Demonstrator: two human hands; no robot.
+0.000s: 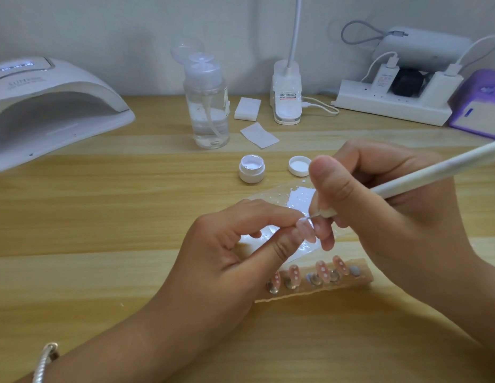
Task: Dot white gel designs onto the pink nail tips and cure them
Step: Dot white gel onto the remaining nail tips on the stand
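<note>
"Head view, middle of the frame: your left hand (235,244) has its grip pinched on a pink nail tip (305,229) between thumb and forefinger. Your right hand (379,205) pinches the dotting tool (423,175) low on the shaft, and its point is at the tip's near end."

"How do I land this dot cleanly?"

"Brace your right fingers against your left ones so both hands move as one. Touch the point down, lift straight off and don't drag. Match the spacing on the four dotted tips (322,270) on the strip (365,276) at lower centre. I'd reload after each dot so the dots come out the same size."

"Where do I reload?"

"From the white puddle on the clear film (299,199) just behind your hands. The gel pot (252,168) beyond it stands open with pale gel inside. Its lid (299,166) lies beside it, hollow side up."

"And the other containers?"

"The pump bottle (207,106) at upper centre holds clear liquid and looks under half full. The curing lamp (53,111) at upper left has its display lit, and I see nothing in its mouth. By my reading, none of the tips has gone in for this cure yet. Set this one back on the strip on the table (102,217) first."
</note>
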